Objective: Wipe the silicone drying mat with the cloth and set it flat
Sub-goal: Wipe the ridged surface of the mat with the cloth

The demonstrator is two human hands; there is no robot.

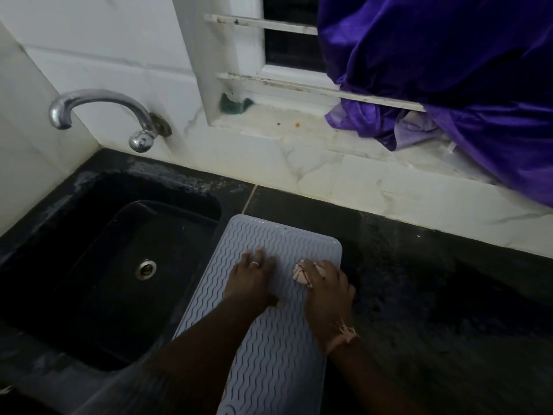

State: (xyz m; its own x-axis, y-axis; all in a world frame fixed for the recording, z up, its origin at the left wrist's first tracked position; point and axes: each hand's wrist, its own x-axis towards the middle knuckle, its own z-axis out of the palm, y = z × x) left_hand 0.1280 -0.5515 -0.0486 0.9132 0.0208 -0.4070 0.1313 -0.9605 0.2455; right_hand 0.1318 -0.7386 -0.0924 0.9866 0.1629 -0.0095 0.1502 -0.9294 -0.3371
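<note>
1. Head view: the grey silicone drying mat [269, 348] lies flat on the dark counter [434, 295], long axis running away from the person, far end tilted slightly right.
2. Left hand [254, 280] presses it, fingers spread flat.
3. Just to its right, right hand [327, 290] grips the bunched cloth [300, 272] on the mat.

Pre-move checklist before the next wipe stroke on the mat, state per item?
1. Cloth in grip of right hand: ok.
2. Left hand flat on silicone mat, steadying it: ok.
3. Mat flat on counter: far end ok; near end runs out of frame, cannot tell.
4. Mat's left edge clear of sink: cannot tell, it lies right at the rim.
5. Far end of mat wiped: cannot tell.
</note>
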